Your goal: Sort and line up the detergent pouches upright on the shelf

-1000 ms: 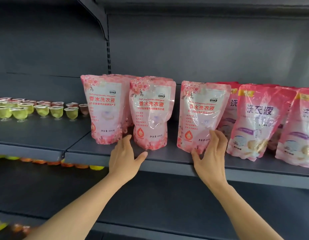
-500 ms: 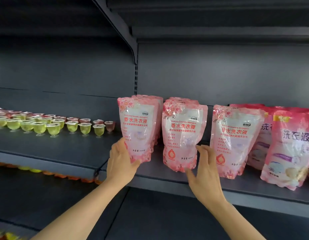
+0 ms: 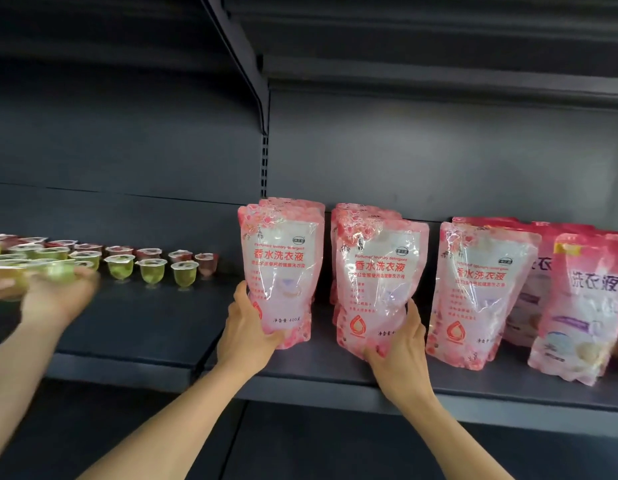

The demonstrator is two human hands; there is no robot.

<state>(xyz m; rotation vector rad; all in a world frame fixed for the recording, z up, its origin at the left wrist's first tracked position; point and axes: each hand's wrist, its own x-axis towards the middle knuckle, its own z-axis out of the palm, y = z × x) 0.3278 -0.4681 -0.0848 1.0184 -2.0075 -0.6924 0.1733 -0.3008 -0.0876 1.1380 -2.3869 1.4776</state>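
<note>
Your fingers of the left hand wrap the lower left edge of the leftmost pouch, thumb across its base, closed on it. Your right hand cups the bottom right corner of the middle pouch the same way, closed on it. Both pouches stand upright at the front of the shelf, more of the same kind stacked behind them. Just right of your right fingers a third pouch stands apart, then darker pink pouches lean beyond it. Well left of your left fingers sit rows of jelly cups, where another person's blurred hand reaches. These soft bags probably slump: push from the base only and a top may fold forward, or a front pouch may slide off the shelf lip.
</note>
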